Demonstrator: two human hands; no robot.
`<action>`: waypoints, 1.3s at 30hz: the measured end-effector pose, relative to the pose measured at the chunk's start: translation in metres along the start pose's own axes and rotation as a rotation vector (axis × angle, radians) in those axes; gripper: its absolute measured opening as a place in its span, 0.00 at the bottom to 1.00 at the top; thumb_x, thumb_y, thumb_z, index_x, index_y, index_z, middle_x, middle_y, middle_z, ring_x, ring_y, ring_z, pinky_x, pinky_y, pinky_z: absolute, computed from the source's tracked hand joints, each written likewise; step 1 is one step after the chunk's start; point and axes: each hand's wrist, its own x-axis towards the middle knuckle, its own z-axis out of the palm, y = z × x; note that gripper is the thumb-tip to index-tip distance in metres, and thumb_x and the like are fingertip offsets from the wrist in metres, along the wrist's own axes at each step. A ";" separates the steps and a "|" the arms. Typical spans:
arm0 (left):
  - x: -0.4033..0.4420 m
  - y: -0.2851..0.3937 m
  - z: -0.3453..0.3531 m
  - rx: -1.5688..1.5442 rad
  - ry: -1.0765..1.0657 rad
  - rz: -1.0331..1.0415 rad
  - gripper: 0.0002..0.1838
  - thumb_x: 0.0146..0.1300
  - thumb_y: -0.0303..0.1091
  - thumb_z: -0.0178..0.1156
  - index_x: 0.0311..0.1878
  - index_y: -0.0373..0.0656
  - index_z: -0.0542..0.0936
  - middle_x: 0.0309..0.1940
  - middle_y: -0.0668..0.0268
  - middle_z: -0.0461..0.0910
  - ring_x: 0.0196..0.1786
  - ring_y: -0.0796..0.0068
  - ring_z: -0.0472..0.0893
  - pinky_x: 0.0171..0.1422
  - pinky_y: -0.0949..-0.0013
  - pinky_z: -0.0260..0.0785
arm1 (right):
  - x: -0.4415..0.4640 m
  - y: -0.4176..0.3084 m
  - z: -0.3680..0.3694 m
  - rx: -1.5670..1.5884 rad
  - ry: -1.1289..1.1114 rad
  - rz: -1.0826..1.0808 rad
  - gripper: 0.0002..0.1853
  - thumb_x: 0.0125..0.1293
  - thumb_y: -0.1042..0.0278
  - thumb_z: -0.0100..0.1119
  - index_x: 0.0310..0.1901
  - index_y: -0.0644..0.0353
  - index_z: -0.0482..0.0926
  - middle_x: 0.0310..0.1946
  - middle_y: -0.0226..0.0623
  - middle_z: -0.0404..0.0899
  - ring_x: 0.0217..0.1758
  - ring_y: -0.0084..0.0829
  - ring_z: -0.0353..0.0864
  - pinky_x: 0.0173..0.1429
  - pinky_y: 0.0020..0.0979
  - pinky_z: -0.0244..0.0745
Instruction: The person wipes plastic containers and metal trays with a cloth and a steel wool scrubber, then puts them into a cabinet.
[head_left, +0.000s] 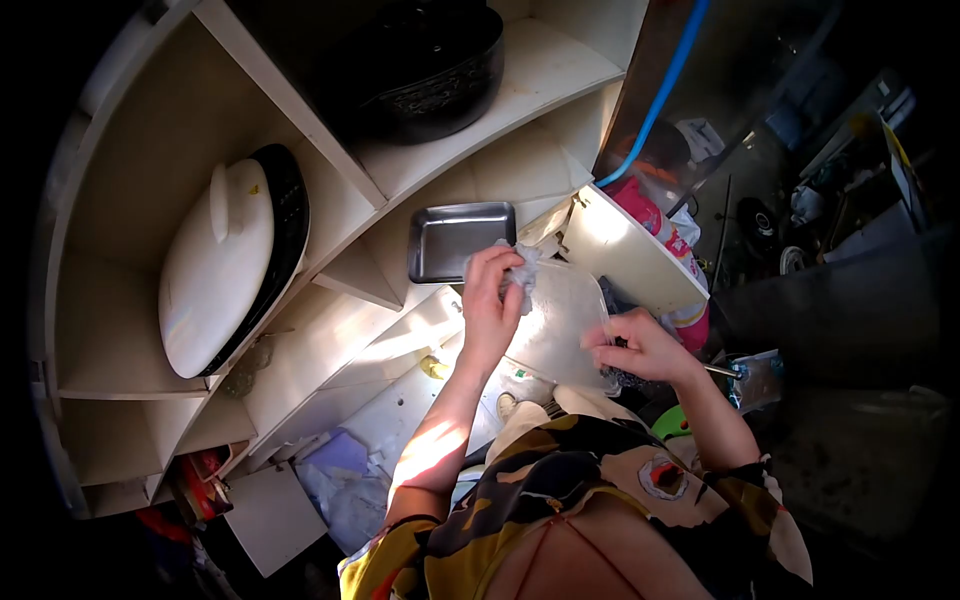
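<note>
My left hand [490, 305] is closed around a crumpled greyish-white cloth [522, 275]. It is over the upper left part of a translucent, whitish plastic sheet [555, 320] with rounded corners, which catches bright sunlight. At the sheet's right edge is my right hand [645, 348], its thumb and fingers closed on that edge and slightly blurred. Just beyond my left hand, a shallow rectangular metal tray [418, 245] rests on the shelf.
White shelving [330, 190] curves around the left and front. It holds a black lidded pot [445, 95] and a white-lidded appliance [225, 260]. A cabinet door [635, 250] stands out at the right, near a blue hose [660, 95]. Plastic bags [350, 500] lie low at left.
</note>
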 end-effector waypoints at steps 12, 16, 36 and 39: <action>-0.105 -0.179 0.007 -0.911 0.371 -1.009 0.10 0.58 0.24 0.43 0.38 0.38 0.74 0.31 0.67 0.76 0.33 0.75 0.75 0.40 0.74 0.69 | -0.023 0.086 -0.068 0.199 0.310 0.338 0.06 0.57 0.73 0.56 0.34 0.67 0.77 0.24 0.35 0.78 0.26 0.22 0.76 0.34 0.22 0.70; -0.127 -0.195 0.011 -0.916 0.347 -1.079 0.18 0.65 0.43 0.41 0.44 0.37 0.71 0.32 0.58 0.77 0.31 0.68 0.78 0.36 0.68 0.73 | 0.028 0.125 -0.118 0.216 0.499 0.261 0.08 0.58 0.70 0.56 0.35 0.66 0.76 0.25 0.32 0.78 0.25 0.20 0.75 0.31 0.22 0.68; -0.092 -0.285 0.062 -0.347 0.511 -1.268 0.17 0.51 0.38 0.58 0.36 0.31 0.78 0.26 0.61 0.78 0.26 0.75 0.74 0.32 0.70 0.66 | 0.242 0.171 -0.091 -0.638 0.438 -0.481 0.15 0.48 0.80 0.54 0.38 0.55 0.79 0.34 0.32 0.75 0.40 0.35 0.72 0.42 0.32 0.69; -0.089 -0.277 0.059 -0.348 0.565 -1.265 0.16 0.49 0.36 0.57 0.33 0.30 0.77 0.23 0.61 0.77 0.25 0.74 0.74 0.31 0.69 0.66 | 0.247 0.173 -0.060 -0.711 0.401 -0.522 0.19 0.43 0.82 0.52 0.39 0.53 0.80 0.37 0.30 0.75 0.42 0.34 0.72 0.43 0.33 0.70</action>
